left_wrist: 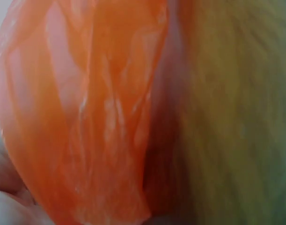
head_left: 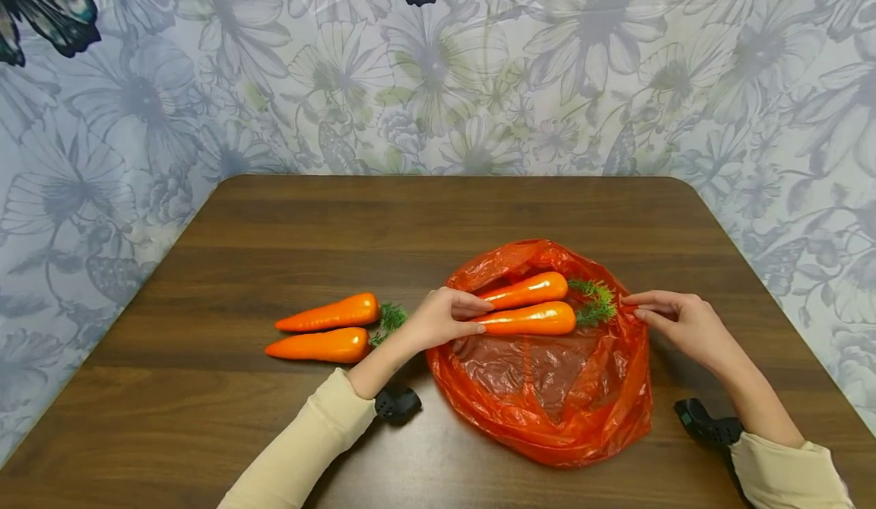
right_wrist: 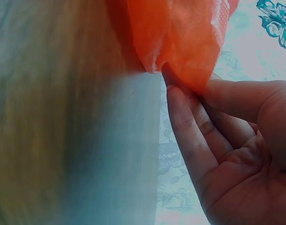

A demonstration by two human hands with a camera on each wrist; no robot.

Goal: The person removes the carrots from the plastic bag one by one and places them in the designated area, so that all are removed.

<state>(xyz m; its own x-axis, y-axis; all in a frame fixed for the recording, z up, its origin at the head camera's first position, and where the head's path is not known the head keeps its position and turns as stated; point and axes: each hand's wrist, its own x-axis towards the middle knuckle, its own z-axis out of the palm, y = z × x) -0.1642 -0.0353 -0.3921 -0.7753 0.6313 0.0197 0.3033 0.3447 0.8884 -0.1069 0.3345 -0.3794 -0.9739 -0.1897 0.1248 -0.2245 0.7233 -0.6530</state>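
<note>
A red plastic bag (head_left: 541, 437) lies with its mouth spread wide. Inside its rim are two orange carrots, an upper one (head_left: 530, 290) and a lower one (head_left: 530, 319), their green tops pointing right. My left hand (head_left: 445, 319) reaches over the bag's left rim and grips both carrots near their narrow ends, which the fingers hide. At the opposite side, my right hand (head_left: 687, 326) pinches the bag's rim between thumb and fingers. In the right wrist view, the pinched red film (right_wrist: 194, 51) stretches up from the fingertips.
Two more carrots, an upper one (head_left: 335, 313) and a lower one (head_left: 325, 345), lie left of the bag on the brown wooden table (head_left: 411, 220), their green tops partly behind the left forearm. A flowered cloth (head_left: 438, 98) stands behind the table.
</note>
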